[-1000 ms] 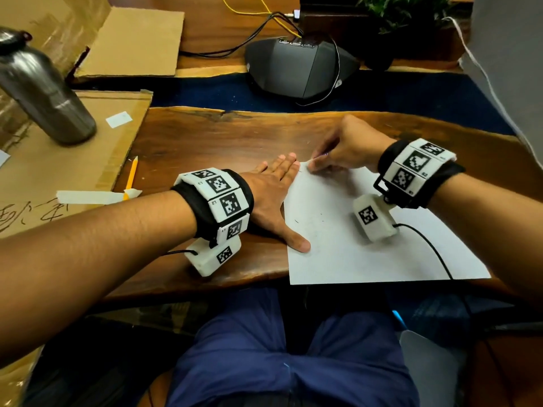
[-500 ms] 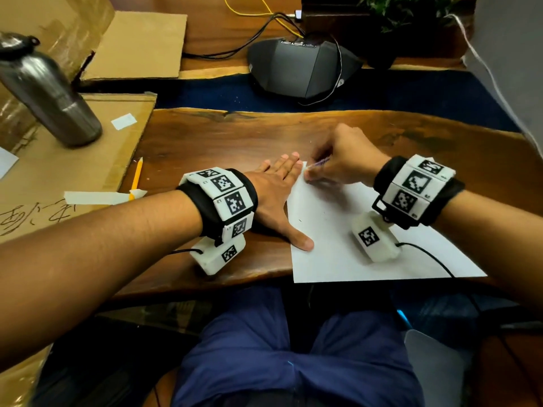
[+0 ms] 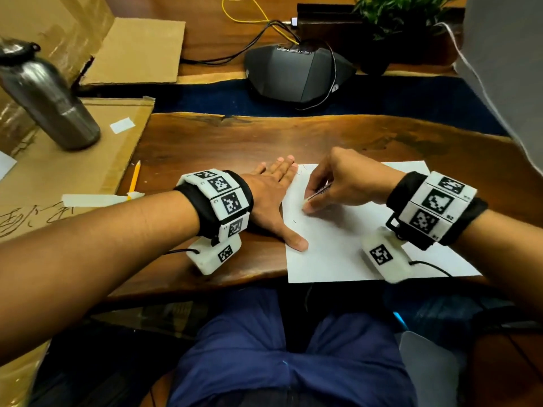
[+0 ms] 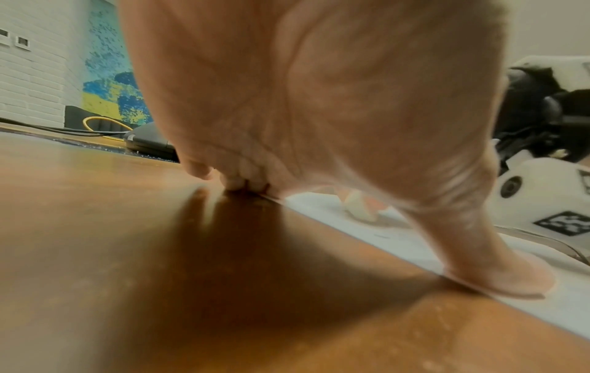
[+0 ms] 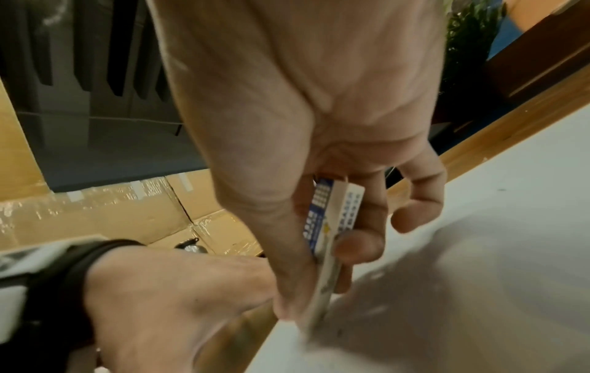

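A white sheet of paper (image 3: 352, 245) lies on the wooden table (image 3: 220, 142) near its front edge. My left hand (image 3: 273, 195) lies flat with straight fingers, its thumb (image 4: 498, 272) pressing the paper's left edge (image 4: 399, 244). My right hand (image 3: 343, 183) pinches a white eraser in a blue and white sleeve (image 5: 332, 219) between thumb and fingers. The eraser's lower end (image 3: 308, 204) touches the paper (image 5: 479, 252) close to the left hand (image 5: 166, 285). A few faint pencil marks show on the sheet near its top left corner.
A yellow pencil (image 3: 134, 179) lies at the table's left beside flattened cardboard (image 3: 58, 177). A steel bottle (image 3: 47, 95) stands on that cardboard. A dark conference phone (image 3: 296, 71) with cables sits behind, with a plant (image 3: 393, 10) at the back right.
My right hand has slid with the eraser from the paper's top left corner down toward me along the left side. The left hand has stayed in place.
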Demonstrator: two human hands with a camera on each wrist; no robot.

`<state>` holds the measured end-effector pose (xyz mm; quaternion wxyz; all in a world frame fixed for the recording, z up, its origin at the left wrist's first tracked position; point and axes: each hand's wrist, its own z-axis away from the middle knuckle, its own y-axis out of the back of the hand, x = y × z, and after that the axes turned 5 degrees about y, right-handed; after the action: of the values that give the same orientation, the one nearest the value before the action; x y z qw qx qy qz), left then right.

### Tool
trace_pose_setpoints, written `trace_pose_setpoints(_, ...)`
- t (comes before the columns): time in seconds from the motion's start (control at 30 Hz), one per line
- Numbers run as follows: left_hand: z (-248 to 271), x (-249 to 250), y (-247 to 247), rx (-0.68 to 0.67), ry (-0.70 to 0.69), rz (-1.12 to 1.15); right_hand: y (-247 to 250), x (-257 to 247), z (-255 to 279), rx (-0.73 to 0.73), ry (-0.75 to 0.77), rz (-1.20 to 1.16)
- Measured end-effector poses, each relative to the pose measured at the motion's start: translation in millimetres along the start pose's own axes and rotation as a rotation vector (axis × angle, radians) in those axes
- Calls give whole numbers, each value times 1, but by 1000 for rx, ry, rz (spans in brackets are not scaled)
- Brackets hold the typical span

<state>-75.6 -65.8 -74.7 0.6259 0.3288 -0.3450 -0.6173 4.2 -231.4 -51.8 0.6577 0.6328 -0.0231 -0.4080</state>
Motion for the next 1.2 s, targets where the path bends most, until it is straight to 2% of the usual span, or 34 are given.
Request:
trace_pose_setpoints(0.17, -7, -4, 8, 48, 18, 23, 10, 31, 14, 188, -113, -197)
trace_pose_setpoints(0.33, -11, -11, 15, 161, -48, -41, 7, 45, 18, 232, -172, -256)
trace_pose_setpoints(0.47, -10, -8, 14, 83, -81, -34, 9, 40, 12, 211, -160, -190)
trace_pose_setpoints(0.67, -10, -8, 7, 22, -82, -13, 9, 17, -5, 101, -49, -137)
trace_pose_setpoints(0.83, -11, -9, 5, 20, -95, -26, 10, 16, -24, 191, -58, -120)
trace_pose_setpoints(0.9, -13, -11, 5, 14, -92, -31, 10, 15, -19, 114, -33, -80)
trace_pose_setpoints(1.0, -14, -10, 5, 13, -95, -41, 10, 2, -4, -208, 64, -25)
trace_pose_setpoints(1.07, -14, -10, 5, 10, -94, -45, 13, -1, -6, -280, 101, 48)
trace_pose_setpoints(1.1, -13, -9, 5, 8, -92, -45, 15, 0, -12, -238, 108, 89)
trace_pose_setpoints(1.2, -12, -8, 7, 0, -91, -46, 21, 11, -30, 41, 93, 130)
